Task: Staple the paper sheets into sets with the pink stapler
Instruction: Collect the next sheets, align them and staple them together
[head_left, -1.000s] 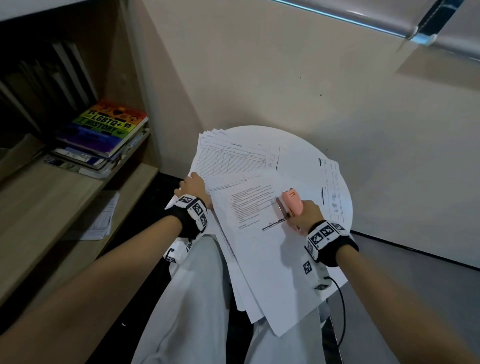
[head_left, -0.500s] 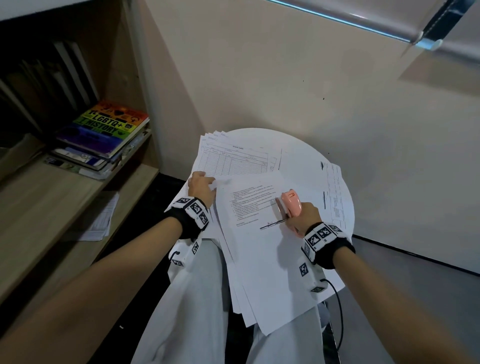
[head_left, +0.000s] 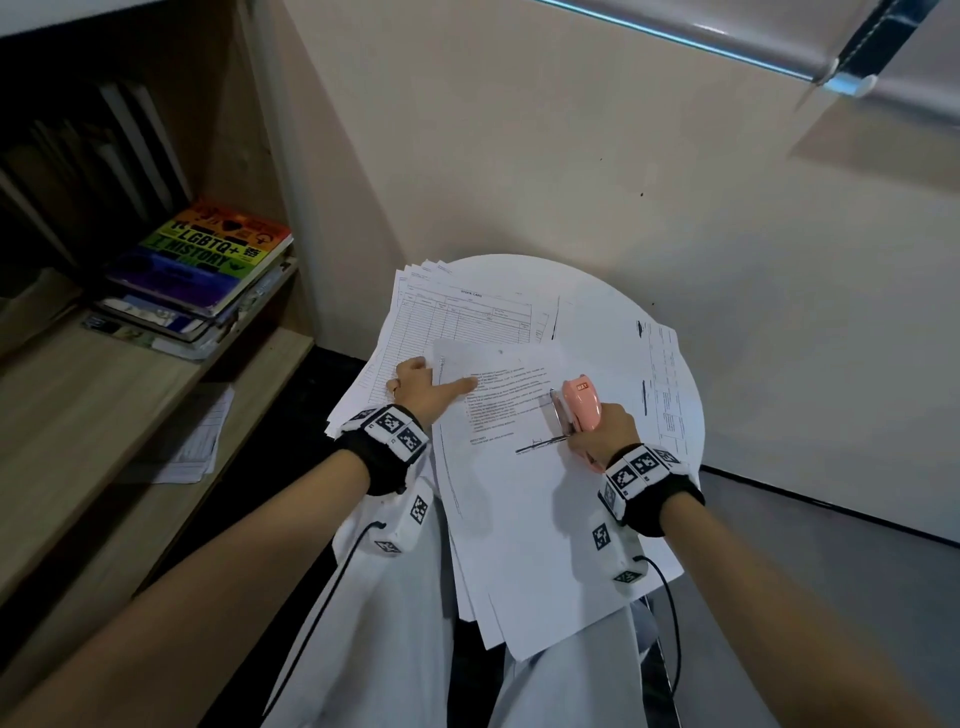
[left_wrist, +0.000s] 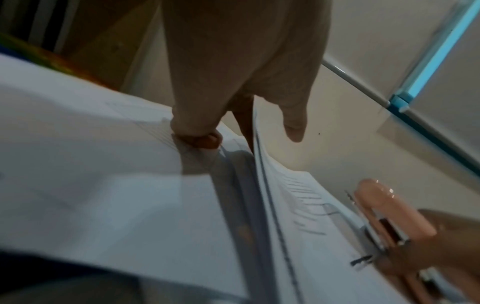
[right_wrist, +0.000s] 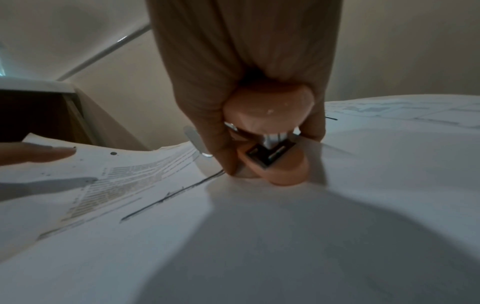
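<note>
The pink stapler (head_left: 583, 407) stands upright on the top printed sheet (head_left: 519, 514), and my right hand (head_left: 602, 436) grips it. In the right wrist view my fingers wrap the stapler (right_wrist: 270, 107), whose jaws face the camera with no paper between them. My left hand (head_left: 423, 387) holds the sheet's far left edge with the thumb lying on top. In the left wrist view other fingers of the left hand (left_wrist: 233, 82) slip under the edge of the sheet (left_wrist: 291, 185), and one curled finger rests on the pile below.
Everything lies on a small round white table (head_left: 592, 312) against the wall. A fanned pile of table-form sheets (head_left: 467, 317) sits at its far left, more sheets (head_left: 665, 379) at its right. A wooden bookshelf with stacked books (head_left: 208, 260) and a loose paper (head_left: 197, 441) stands left.
My left hand has moved right from the pile's edge onto the top sheet's far left corner, with its thumb now on top. The right hand with the stapler has barely moved.
</note>
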